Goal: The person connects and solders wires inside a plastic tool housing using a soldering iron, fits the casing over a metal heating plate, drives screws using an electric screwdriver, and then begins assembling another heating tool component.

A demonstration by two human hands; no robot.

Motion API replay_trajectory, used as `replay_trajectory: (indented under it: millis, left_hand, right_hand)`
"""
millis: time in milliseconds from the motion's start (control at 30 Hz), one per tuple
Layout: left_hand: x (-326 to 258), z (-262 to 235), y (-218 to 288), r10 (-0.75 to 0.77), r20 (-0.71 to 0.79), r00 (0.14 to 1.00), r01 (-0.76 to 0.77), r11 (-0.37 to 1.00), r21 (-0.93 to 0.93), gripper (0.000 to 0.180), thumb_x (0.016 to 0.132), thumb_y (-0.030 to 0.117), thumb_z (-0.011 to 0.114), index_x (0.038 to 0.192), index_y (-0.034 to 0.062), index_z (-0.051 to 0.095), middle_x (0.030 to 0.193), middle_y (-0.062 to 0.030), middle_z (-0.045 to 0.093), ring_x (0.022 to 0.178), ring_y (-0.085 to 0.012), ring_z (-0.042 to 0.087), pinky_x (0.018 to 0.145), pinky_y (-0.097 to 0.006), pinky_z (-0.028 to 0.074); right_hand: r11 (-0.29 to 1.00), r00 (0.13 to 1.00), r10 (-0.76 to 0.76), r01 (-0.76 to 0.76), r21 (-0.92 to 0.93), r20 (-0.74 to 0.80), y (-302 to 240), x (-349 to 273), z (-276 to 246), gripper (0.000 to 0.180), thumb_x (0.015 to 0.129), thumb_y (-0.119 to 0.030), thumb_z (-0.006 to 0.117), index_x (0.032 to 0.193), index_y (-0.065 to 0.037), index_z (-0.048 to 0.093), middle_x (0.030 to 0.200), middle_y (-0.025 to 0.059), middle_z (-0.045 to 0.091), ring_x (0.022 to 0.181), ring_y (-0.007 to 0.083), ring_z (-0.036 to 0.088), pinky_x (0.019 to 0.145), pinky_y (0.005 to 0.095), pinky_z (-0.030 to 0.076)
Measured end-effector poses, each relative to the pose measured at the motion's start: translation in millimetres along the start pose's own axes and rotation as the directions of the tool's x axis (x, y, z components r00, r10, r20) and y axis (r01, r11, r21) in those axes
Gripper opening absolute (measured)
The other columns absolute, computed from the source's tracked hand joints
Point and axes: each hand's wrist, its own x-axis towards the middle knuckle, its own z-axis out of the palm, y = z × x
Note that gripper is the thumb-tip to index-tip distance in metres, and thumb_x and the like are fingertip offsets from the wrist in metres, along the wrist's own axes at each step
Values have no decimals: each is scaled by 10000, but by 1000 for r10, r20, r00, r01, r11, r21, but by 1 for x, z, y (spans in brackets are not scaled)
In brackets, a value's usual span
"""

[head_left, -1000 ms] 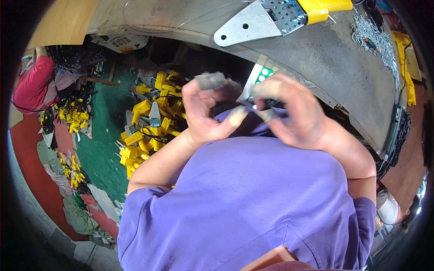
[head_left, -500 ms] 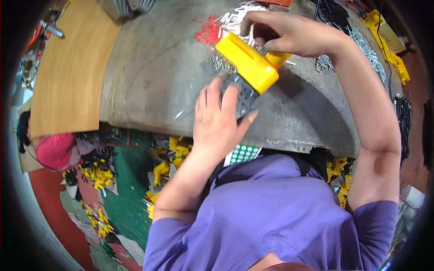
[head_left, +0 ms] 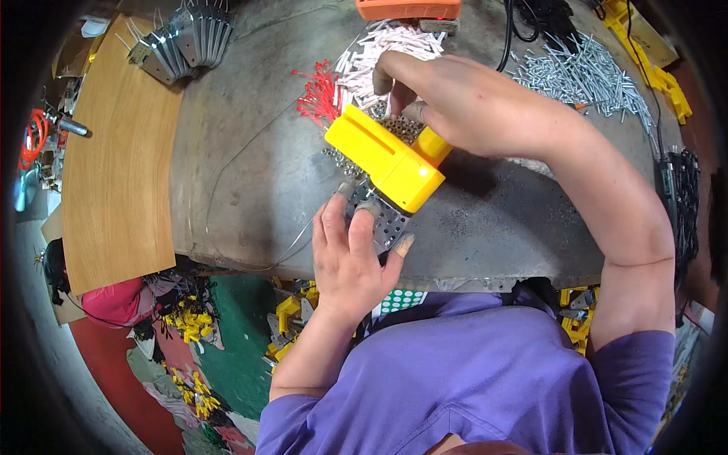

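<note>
A bright yellow plastic housing [head_left: 387, 159] with a slot along its top lies tilted across the metal workbench. From its near end sticks out a grey metal plate [head_left: 391, 227] full of holes. My left hand [head_left: 345, 250] is closed on this plate, fingers on top and thumb at its near right side. My right hand [head_left: 470, 102] reaches over the housing's far side, fingertips bent together at a heap of small metal nuts [head_left: 409, 129]. Whatever those fingers pinch is hidden. Beyond them lie white sticks [head_left: 360, 72], with thin red pieces [head_left: 318, 95] to their left.
Silver pins [head_left: 591, 76] are heaped at the far right, near a black cable [head_left: 508, 34]. An orange object [head_left: 409, 8] stands at the back. Grey metal plates [head_left: 193, 38] sit far left beside a wooden board [head_left: 121, 167]. A person in pink [head_left: 114, 303] is lower left.
The view has shifted, so the bench sits lower and farther left in the picture. My left hand keeps hold of the plate. My right fingertips remain by the nuts, more curled inward.
</note>
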Motion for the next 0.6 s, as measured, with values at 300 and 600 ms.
replay_trajectory:
  millis: [300,600]
  left_hand:
    - [2,1,-1,18,-19,1000,-18,1000,-19,638,713,303,750,1157,43,373,1206,-276,409,1094,-456,444,920,-542,374]
    - [1,-4,7,-36,-53,998,34,999,-37,596,683,219,772,1140,32,439,1201,-268,428,1063,-455,454,903,-510,393]
  right_hand:
    - [975,991,97,-113,193,91,-20,-33,6,245,849,-50,491,1085,12,462,1076,192,549,1135,339,507,934,422,407]
    - [858,481,-214,-323,-399,-850,16,10,-67,439,846,-197,664,1174,2,450,1092,188,564,1095,328,527,956,405,408]
